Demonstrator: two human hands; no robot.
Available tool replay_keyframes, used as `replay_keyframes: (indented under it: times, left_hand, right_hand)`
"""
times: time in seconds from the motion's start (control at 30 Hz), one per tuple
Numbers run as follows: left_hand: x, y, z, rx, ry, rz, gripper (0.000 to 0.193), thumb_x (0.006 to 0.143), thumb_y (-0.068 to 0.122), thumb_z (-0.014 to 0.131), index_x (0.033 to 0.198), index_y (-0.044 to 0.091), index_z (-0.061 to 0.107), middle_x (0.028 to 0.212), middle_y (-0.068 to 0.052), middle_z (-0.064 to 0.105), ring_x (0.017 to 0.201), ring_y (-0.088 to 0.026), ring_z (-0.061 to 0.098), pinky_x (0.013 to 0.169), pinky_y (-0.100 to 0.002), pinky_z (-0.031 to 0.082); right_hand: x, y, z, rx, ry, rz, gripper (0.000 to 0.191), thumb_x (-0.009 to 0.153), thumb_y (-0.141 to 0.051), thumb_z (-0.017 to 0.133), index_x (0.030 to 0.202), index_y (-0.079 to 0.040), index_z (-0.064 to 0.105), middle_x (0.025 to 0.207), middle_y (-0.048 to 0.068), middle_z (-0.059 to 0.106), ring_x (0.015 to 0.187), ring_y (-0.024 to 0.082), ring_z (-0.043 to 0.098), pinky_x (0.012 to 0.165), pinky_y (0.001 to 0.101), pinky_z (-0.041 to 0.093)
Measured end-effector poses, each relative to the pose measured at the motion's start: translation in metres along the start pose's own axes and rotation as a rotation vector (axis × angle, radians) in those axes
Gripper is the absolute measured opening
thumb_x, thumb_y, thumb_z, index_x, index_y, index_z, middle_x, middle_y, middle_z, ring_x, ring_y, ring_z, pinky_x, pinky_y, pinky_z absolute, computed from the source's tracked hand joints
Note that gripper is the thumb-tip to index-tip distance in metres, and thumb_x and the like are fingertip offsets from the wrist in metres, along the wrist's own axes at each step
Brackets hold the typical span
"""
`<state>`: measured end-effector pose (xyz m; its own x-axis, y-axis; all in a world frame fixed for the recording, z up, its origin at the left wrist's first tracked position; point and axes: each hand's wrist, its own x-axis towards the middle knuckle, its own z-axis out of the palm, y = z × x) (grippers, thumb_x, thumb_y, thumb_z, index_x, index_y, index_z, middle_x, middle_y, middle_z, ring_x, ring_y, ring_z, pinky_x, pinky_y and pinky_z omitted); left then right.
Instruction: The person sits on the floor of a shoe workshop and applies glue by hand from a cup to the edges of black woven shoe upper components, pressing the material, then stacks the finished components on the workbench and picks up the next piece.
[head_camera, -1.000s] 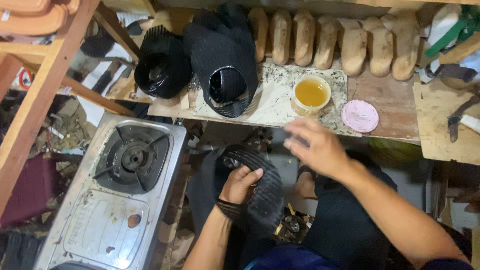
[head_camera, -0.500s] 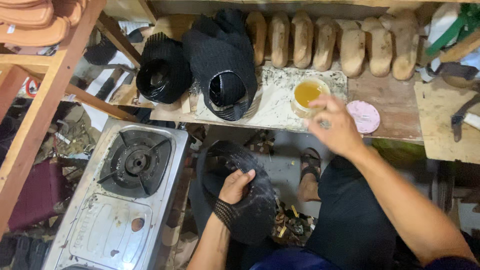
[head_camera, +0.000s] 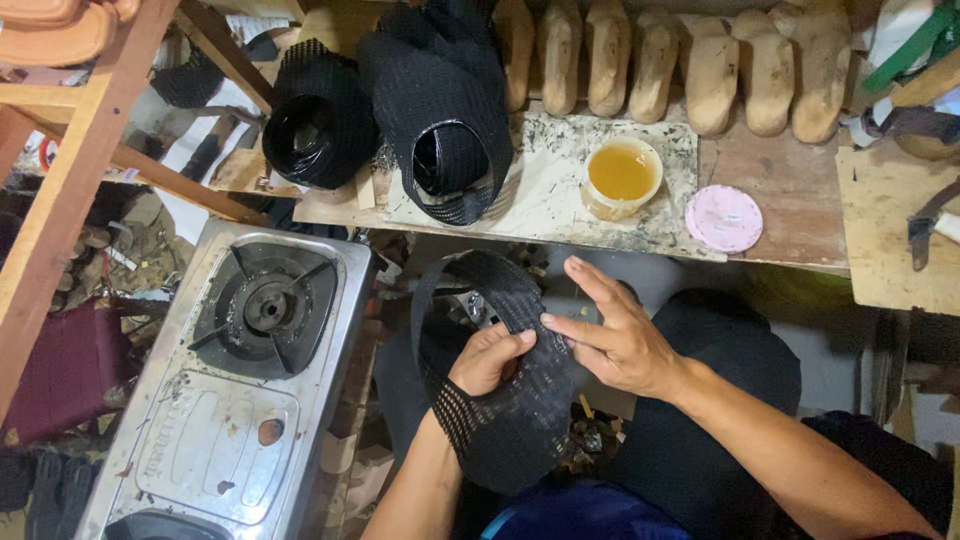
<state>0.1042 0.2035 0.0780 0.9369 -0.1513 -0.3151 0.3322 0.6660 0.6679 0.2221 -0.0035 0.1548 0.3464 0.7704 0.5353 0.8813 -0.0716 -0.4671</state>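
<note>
Two hands meet at lower centre: the left hand curls inside the black mesh shoe upper, and the right hand, fingers spread, now presses its outside. It has come back from the glue cup (yellow, on the tabletop), so smoothing has begun.

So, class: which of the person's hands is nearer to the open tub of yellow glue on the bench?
Right. The right hand lies just below the tub of yellow glue, fingers on the black mesh shoe upper. The left hand sits lower and further left, inside that upper.
</note>
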Motion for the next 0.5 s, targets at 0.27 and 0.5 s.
replay_keyframes:
  times: [0.27,0.5]
  left_hand:
    - [-0.002,0.009,-0.005,0.047,0.003,0.094,0.021,0.105,0.016,0.059,0.108,-0.003,0.069,0.093,-0.005,0.075,0.074,-0.009,0.066,0.065,-0.024,0.051]
    - [-0.001,0.020,0.012,-0.138,0.039,0.142,0.023,0.099,0.014,0.055,0.111,-0.002,0.067,0.102,-0.008,0.075,0.090,-0.015,0.072,0.083,-0.030,0.058]
  right_hand:
    - [-0.004,-0.005,-0.005,0.100,0.013,-0.077,0.055,0.070,0.005,0.076,0.119,-0.020,0.075,0.158,0.017,0.040,0.147,0.039,0.041,0.119,0.0480,0.040]
    - [-0.006,-0.008,-0.006,-0.011,0.055,-0.115,0.055,0.070,0.006,0.076,0.119,-0.019,0.075,0.153,0.014,0.044,0.145,0.038,0.045,0.118,0.0496,0.042]
